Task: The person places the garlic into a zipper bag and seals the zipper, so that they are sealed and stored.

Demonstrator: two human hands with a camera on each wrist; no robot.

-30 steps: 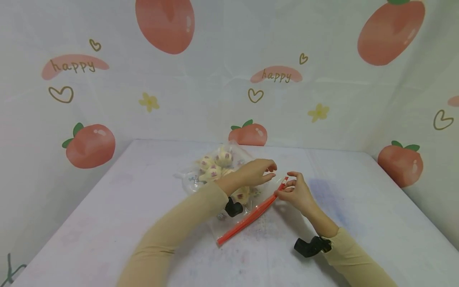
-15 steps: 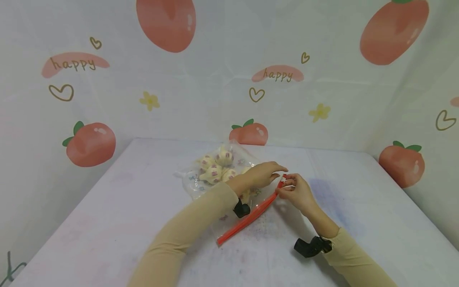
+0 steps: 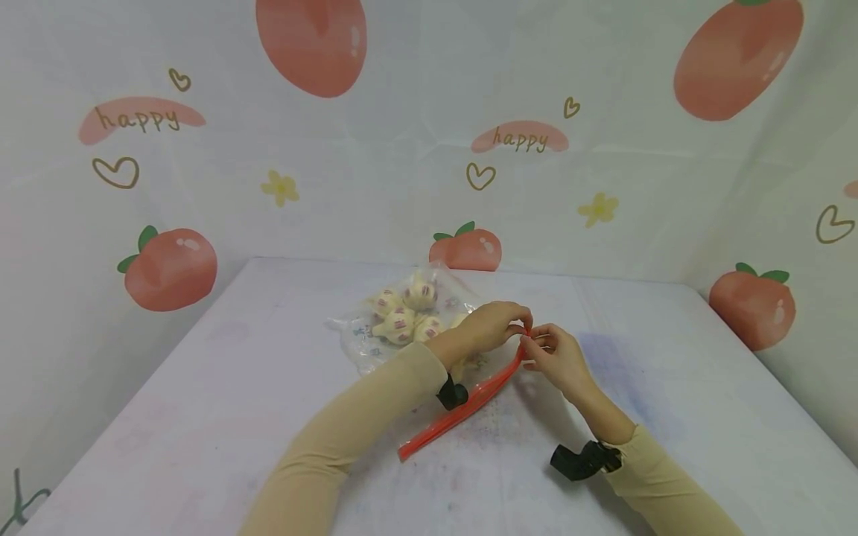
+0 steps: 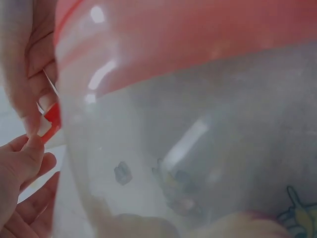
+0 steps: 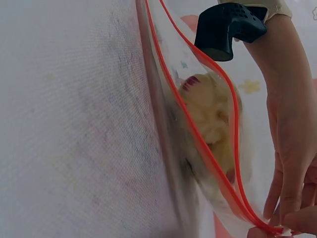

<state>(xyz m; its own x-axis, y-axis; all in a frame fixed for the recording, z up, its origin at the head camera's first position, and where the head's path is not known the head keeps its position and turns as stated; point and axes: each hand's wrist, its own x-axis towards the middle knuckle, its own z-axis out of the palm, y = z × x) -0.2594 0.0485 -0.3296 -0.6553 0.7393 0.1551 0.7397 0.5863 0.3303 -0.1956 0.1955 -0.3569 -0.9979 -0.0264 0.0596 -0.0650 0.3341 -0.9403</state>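
A clear zip bag (image 3: pixel 362 346) with a red zip strip (image 3: pixel 469 409) lies on the table. Inside are several cream, bulb-shaped pieces (image 3: pixel 395 325) with purple marks. My left hand (image 3: pixel 488 327) reaches across the bag and pinches the far end of the strip. Facing it, my right hand (image 3: pixel 558 361) pinches the same end with thumb and fingertips. In the left wrist view, both hands' fingertips meet on a red tab (image 4: pixel 51 121). The right wrist view shows the zip's two red edges (image 5: pixel 237 134) apart in the middle and together near the fingers.
Each wrist wears a black camera mount (image 3: pixel 579 461). The pale table (image 3: pixel 201 417) carries faint blue and pink stains. Behind it hangs a white cloth (image 3: pixel 375 149) printed with fruit, hearts and flowers.
My left hand has moved right onto the far end of the strip and now pinches it. My right fingertips have shifted up toward that end. The strip's near end has slid slightly left.
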